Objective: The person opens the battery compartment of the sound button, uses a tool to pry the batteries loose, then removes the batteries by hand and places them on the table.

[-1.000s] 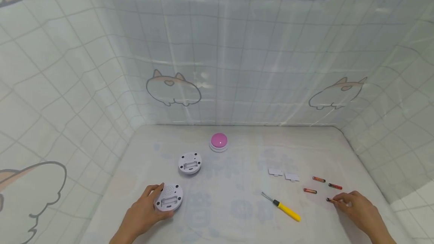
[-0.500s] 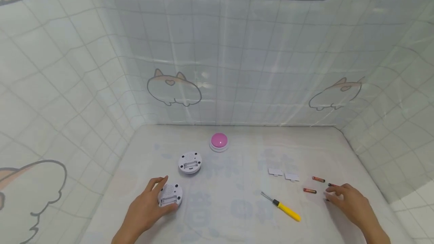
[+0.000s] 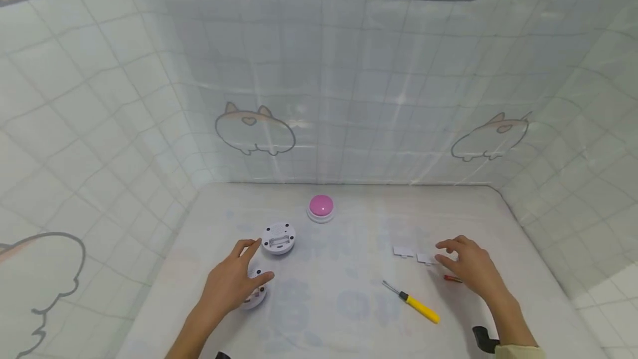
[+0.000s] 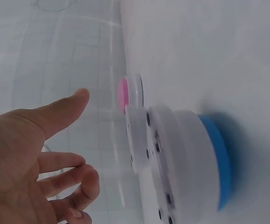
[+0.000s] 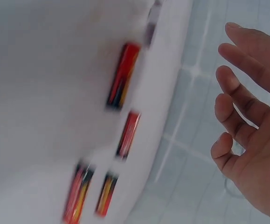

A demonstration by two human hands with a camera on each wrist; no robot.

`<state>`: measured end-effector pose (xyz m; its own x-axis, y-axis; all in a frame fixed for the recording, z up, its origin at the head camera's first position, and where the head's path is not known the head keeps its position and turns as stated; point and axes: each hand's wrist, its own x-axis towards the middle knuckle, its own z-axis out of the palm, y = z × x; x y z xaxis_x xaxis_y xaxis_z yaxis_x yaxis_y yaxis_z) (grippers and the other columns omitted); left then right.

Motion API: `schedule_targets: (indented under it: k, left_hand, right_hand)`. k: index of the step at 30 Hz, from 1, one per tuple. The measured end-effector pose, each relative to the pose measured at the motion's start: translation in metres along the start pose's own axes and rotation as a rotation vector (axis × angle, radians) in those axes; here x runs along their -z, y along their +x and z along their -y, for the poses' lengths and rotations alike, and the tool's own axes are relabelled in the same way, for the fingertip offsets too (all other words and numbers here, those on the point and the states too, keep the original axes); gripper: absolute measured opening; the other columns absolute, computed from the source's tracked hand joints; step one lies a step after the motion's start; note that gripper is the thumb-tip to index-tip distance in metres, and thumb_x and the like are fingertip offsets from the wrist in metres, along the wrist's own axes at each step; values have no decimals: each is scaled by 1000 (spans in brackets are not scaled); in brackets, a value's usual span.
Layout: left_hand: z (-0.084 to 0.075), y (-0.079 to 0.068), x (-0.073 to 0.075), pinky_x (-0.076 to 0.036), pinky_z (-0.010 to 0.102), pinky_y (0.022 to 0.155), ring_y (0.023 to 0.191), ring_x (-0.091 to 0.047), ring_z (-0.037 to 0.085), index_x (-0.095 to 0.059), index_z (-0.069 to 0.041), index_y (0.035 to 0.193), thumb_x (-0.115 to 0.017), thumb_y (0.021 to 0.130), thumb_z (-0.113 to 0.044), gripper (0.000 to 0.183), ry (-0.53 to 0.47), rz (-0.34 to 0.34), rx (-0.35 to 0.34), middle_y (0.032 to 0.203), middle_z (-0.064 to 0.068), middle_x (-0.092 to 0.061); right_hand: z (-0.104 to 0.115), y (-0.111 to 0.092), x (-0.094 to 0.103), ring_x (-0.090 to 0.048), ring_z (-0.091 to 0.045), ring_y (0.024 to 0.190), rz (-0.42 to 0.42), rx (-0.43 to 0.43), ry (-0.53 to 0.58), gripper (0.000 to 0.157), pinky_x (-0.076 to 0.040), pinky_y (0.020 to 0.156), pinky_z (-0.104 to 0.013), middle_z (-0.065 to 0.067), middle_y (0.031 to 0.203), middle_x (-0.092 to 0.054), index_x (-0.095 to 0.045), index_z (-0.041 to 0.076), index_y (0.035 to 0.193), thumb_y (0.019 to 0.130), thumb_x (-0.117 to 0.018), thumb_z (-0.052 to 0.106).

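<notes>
left hand [image 3: 226,281]: released, above inverted blue-topped push-button [image 3: 257,295], which lies at its four o'clock. second inverted push-button [image 3: 278,239]: one o'clock of the first, battery bay facing up. pink-domed push-button [image 3: 321,206]: upright, two o'clock of the second. yellow-handled screwdriver [image 3: 421,309]: handle toward four o'clock. white battery covers [image 3: 403,251], two: screwdriver's twelve o'clock. right hand [image 3: 472,267]: released, beside the covers; red batteries [image 5: 124,77], four in the right wrist view, near it.

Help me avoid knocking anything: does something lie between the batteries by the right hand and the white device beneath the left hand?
Yes: the yellow-handled screwdriver lies between the batteries and the white device. The left hand also covers part of the device in the head view.
</notes>
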<state>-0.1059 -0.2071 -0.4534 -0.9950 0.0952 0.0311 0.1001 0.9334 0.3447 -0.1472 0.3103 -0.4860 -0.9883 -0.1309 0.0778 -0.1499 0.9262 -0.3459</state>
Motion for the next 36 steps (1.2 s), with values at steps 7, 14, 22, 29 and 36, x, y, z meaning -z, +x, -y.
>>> schedule_targets:
  k: [7,14,22,29,36]
  left_hand:
    - [-15,29,2,-35,27,46,57,-45,12,-50,-11,149,-79,83,-47,80,25,-18,-54,146,9,-49]
    - [-33,56,7,-39,27,49,64,-54,15,-54,-10,145,-81,83,-46,76,56,-68,-140,142,8,-53]
    - [-49,95,2,-45,29,51,74,-64,22,-58,-8,141,-81,83,-45,72,114,-57,-175,137,9,-56]
    - [-55,121,-9,-50,34,57,86,-68,26,-58,-6,140,-79,85,-46,71,241,-5,-235,134,9,-57]
    - [-55,144,-23,-55,44,72,98,-64,34,-63,-2,132,-83,82,-41,66,282,-36,-252,126,13,-61]
  right_hand:
    - [30,42,-9,-60,-25,87,-15,93,54,33,-52,76,-47,-8,103,-66,-72,10,119,90,-76,28]
    - [55,76,-17,-62,-29,95,19,158,83,39,-48,83,-52,-7,107,-66,-69,12,125,92,-74,32]
    - [80,109,-32,-63,-33,104,97,196,109,43,-47,90,-54,-10,114,-67,-67,11,129,92,-74,32]
    - [96,135,-45,-63,-30,105,146,200,110,43,-48,91,-52,-9,115,-67,-66,12,130,92,-74,31]
    - [106,152,-53,-62,-27,104,180,172,127,44,-48,91,-52,-8,115,-66,-64,12,132,92,-74,29]
